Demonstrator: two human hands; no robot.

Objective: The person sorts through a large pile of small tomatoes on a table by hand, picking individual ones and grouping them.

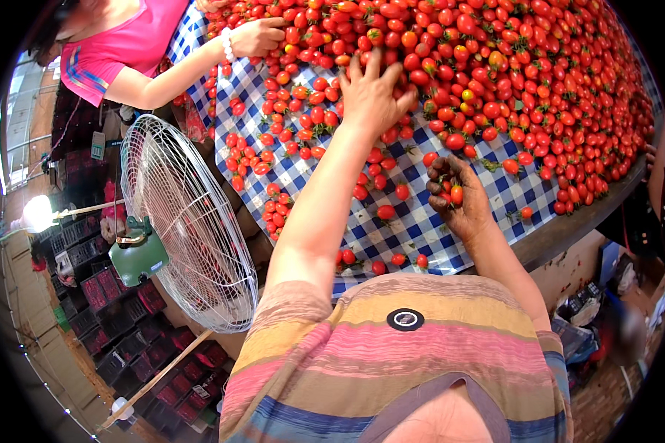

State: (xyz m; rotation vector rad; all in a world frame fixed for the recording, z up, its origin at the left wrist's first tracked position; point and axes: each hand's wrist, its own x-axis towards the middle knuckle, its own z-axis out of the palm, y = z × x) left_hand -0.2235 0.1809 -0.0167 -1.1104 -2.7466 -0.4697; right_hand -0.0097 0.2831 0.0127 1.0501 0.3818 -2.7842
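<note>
A large heap of red cherry tomatoes [539, 96], some with green stems, covers the far and right parts of a blue-and-white checked tablecloth [437, 244]. At the near edge of the heap, my left hand [373, 96] reaches in with fingers spread, touching tomatoes. Its fingertips are partly hidden among them. Closer to my body, my right hand [462, 207] is turned palm up, its stained fingers curled around a few cherry tomatoes [457, 195]. Loose tomatoes [386, 213] lie scattered on the cloth between my arms and in small clusters left of my left forearm.
Across the table at the upper left, a person in a pink top reaches a hand [255, 37] with a white bracelet into the tomatoes. A large wire-caged fan [188, 229] stands left of the table. Dark crates [111, 295] fill the floor beyond it, near a lit bulb [38, 214].
</note>
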